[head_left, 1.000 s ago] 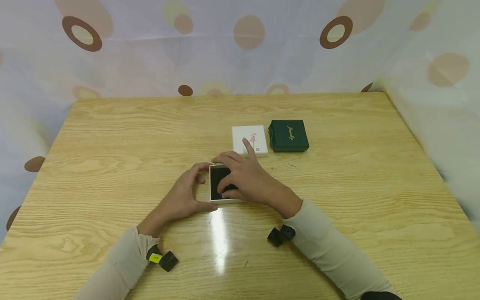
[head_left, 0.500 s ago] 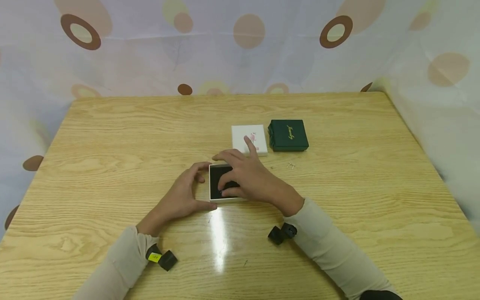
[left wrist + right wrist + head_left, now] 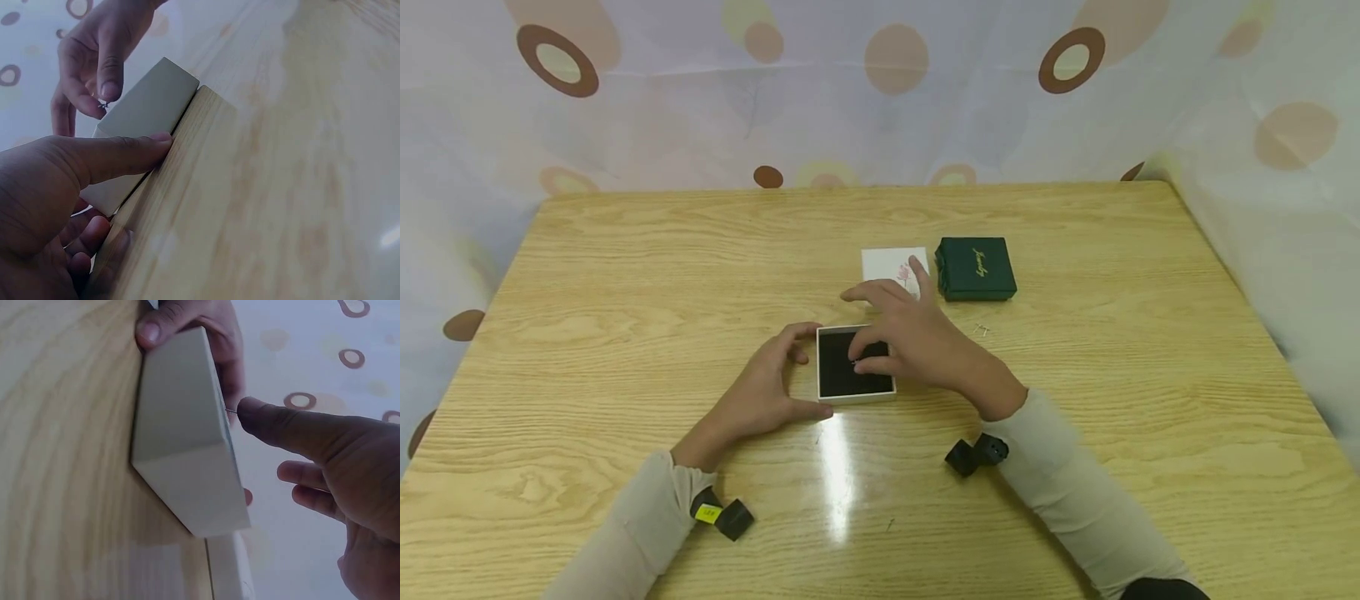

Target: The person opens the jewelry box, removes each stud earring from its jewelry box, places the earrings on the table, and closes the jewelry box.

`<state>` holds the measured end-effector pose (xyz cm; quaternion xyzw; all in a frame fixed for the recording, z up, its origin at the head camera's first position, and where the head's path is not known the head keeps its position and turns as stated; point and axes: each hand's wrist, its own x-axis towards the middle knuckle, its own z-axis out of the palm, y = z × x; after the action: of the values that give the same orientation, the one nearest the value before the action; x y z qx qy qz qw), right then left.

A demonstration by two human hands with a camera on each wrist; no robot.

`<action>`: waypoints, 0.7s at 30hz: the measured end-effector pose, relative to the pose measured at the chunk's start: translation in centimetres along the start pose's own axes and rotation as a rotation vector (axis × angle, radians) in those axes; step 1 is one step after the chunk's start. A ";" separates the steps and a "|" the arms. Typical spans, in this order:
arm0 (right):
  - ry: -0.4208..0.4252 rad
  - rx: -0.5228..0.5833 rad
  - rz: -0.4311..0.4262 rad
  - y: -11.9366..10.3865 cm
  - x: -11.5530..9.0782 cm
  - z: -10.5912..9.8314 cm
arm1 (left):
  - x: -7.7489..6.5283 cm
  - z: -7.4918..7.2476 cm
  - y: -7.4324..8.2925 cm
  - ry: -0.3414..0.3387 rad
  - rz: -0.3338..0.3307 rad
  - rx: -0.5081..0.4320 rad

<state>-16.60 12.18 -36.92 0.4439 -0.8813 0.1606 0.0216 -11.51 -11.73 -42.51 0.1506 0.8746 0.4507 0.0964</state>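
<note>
An open white jewelry box with a black foam insert lies on the table in the head view. My left hand grips its left end, thumb along the near wall and fingers at the far side. Over the insert is my right hand, thumb and index finger pinching a small silvery stud earring. In the right wrist view the earring's thin post points from the thumb tip towards the box's open top. The right hand's other fingers are spread away from the box.
Behind the right hand lies a white box lid with a pink flower print. Beside it stands a dark green jewelry box with gold lettering. Small thin silvery pieces lie in front of it, and another tiny piece near the front.
My right hand has moved up and to the right, away from the insert's near left part, pinching the earring. More of the insert now shows. The left hand has stayed on the box.
</note>
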 end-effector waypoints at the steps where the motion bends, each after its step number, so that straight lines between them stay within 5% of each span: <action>1: 0.011 0.009 0.012 0.2 -0.1 -0.3 | 0.0 0.0 0.0 0.002 -0.001 0.000; 15: 0.072 0.057 0.220 4.2 -2.6 -3.7 | 0.0 0.1 -0.1 0.003 -0.005 -0.007; 21: -0.047 -0.003 0.292 5.2 -3.6 -4.5 | 0.0 0.1 -0.2 0.006 -0.006 -0.007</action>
<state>-19.00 19.18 -34.67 0.3145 -0.9371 0.1501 -0.0221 -11.53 -11.71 -42.72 0.1464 0.8737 0.4539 0.0958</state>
